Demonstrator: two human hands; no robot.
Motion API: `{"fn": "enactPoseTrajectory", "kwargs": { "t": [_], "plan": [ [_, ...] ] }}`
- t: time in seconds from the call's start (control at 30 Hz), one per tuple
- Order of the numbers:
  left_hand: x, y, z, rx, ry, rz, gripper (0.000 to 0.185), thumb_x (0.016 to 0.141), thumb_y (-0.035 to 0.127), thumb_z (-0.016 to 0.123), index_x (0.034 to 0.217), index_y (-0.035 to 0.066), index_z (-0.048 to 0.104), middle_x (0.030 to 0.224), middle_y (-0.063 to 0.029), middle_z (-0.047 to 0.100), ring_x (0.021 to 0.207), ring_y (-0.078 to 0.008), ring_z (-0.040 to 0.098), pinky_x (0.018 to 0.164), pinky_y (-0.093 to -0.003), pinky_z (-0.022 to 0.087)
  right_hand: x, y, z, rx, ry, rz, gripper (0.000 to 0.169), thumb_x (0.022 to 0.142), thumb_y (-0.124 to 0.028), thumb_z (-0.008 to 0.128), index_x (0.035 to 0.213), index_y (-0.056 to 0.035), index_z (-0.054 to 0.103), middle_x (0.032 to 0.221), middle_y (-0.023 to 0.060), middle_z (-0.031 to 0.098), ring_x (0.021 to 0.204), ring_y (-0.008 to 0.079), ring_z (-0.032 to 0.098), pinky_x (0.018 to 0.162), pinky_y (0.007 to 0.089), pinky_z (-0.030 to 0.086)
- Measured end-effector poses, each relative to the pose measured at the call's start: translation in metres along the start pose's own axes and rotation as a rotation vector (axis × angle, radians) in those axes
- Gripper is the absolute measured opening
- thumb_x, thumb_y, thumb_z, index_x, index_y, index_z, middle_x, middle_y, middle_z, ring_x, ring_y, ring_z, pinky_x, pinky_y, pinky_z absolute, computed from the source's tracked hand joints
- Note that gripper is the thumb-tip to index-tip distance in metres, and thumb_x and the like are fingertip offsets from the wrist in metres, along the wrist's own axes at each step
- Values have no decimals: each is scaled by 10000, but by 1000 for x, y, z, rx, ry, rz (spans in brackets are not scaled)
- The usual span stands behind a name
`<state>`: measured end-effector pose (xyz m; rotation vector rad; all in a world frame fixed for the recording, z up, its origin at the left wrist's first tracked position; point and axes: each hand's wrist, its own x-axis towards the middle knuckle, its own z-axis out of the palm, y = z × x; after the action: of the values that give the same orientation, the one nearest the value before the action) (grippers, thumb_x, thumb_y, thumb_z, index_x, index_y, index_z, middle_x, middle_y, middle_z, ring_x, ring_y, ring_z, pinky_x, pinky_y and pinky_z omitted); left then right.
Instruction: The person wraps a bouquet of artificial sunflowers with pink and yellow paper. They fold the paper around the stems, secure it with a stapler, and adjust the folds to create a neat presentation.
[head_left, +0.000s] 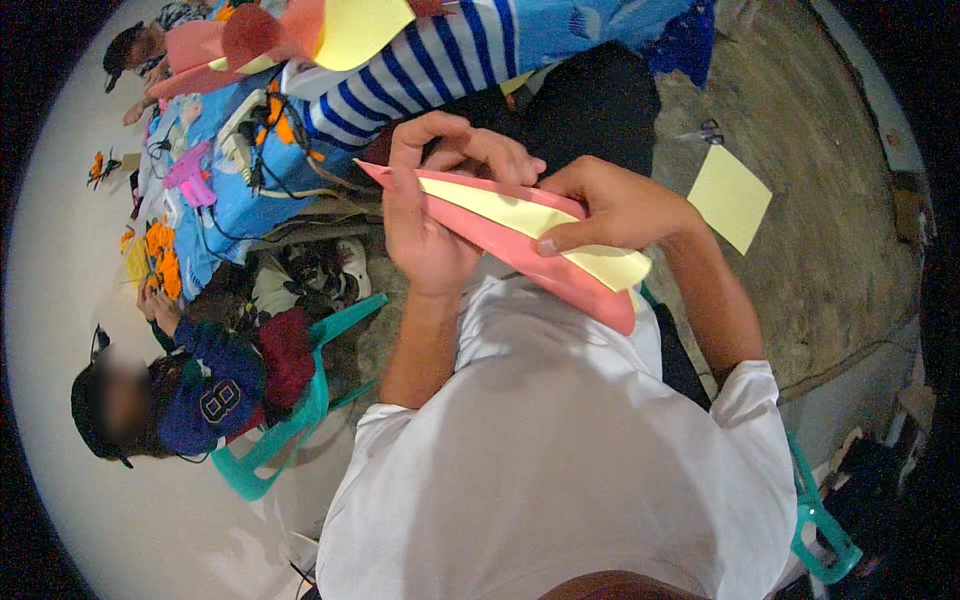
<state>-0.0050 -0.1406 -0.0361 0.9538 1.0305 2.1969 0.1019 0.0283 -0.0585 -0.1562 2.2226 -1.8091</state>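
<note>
A long cone (517, 244) of pink sheet, with a pale yellow layer showing along it, lies across both hands above my lap. Its narrow tip points to the upper left, and its wide end slants down to the right. My left hand (435, 210) grips the cone near the narrow end, with one finger lying over it and the others curled behind. Towards the wide end, my right hand (622, 206) pinches the sheet, its thumb pressed on the yellow layer and its fingers hidden beneath.
Ahead, a table with a blue cover (551, 34) bears pink and yellow sheets (360, 34), a power strip (244, 139) with cords and a pink glue gun (189, 174). A yellow sheet (730, 199) and scissors (711, 133) lie on the floor. A person (225, 382) sits at left on a green chair (319, 382).
</note>
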Motion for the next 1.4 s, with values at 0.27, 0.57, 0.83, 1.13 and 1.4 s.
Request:
{"fn": "enactPoseTrajectory", "kwargs": {
  "t": [0.27, 0.57, 0.83, 1.13, 1.4],
  "plan": [
    [-9, 22, -19, 414, 167, 20, 494, 912, 143, 689, 1324, -42, 490, 1078, -240, 678, 978, -291, 681, 893, -380, 549, -20, -12, -1, -48, 154, 89, 459, 820, -324, 836, 1085, 33, 723, 818, 29, 701, 737, 85, 587, 642, 281, 488],
    [-9, 80, -20, 729, 44, -189, 171, 859, -73, 677, 1026, -49, 652, 1002, -145, 691, 849, -149, 674, 669, -240, 539, -38, -16, -12, 54, 36, 145, 438, 790, -304, 861, 1049, 27, 737, 784, 9, 684, 703, 70, 554, 597, 274, 446],
    [0, 89, -30, 688, 22, -293, 86, 828, -97, 682, 909, -67, 687, 886, -149, 708, 731, -172, 693, 636, -257, 550, -43, -19, -13, 17, 68, 153, 444, 760, -312, 873, 1010, 30, 741, 747, 11, 663, 686, 78, 535, 578, 289, 429],
    [-7, 49, -36, 297, 365, -74, 219, 913, 7, 649, 1103, -102, 638, 1006, -215, 705, 858, -247, 703, 739, -320, 586, -34, -11, -11, -23, 149, 85, 438, 757, -322, 841, 1000, 27, 736, 710, 67, 662, 653, 127, 562, 589, 327, 443],
    [-14, 42, -5, 716, 336, -282, 396, 1020, 231, 571, 1119, -141, 665, 954, -258, 731, 785, -241, 712, 667, -308, 569, -38, -16, -11, -161, 152, 109, 406, 751, -323, 838, 939, 22, 735, 715, 94, 672, 638, 160, 578, 593, 343, 450]
  ]
}}
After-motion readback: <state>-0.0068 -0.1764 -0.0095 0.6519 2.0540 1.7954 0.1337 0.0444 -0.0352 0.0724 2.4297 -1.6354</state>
